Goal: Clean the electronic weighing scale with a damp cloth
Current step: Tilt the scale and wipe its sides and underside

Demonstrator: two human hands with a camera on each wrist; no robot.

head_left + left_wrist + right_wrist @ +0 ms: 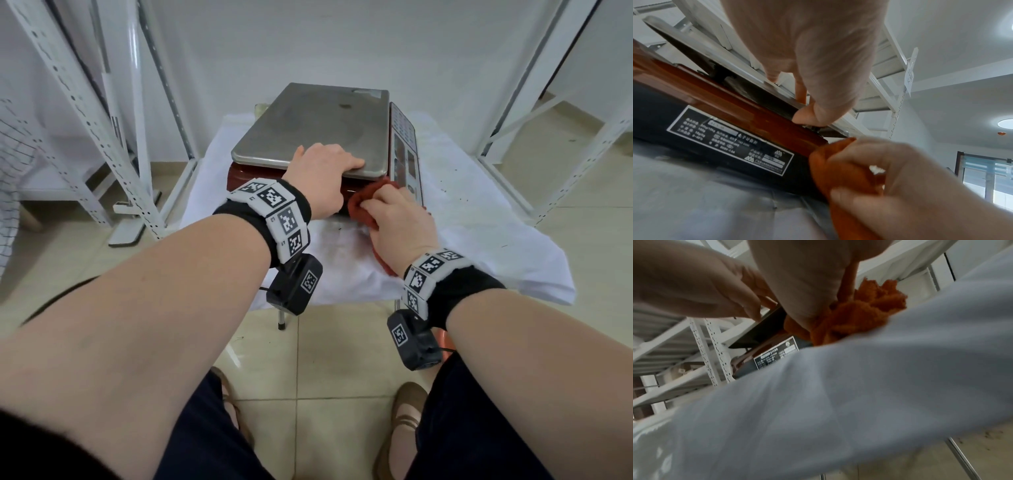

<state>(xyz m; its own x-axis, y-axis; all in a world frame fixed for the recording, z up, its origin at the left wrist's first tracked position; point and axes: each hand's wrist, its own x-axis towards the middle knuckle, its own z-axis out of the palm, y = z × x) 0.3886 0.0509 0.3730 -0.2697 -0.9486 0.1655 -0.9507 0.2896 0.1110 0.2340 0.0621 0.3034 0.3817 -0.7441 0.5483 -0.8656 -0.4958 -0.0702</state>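
The flat grey steel weighing platter [308,126] has a brushed, dull sheen, with faint smears and a circular rub mark. Beneath it, the red-brown plastic housing [740,105] is smooth and glossy and catches highlights. The black lower casing [657,113] looks matt. Its black printed label plate [729,141] has a slight sheen. The orange-red cloth [865,311] is rough, nubbly terry. The white fabric cover [479,222] over the tabletop is matt, wrinkled and stained. The white perforated metal shelving [85,113] is painted, and the beige floor tiles [325,359] are glossy.

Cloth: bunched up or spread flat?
Bunched up: the orange cloth is crumpled in folds inside the right hand, against the weighing scale's near side.
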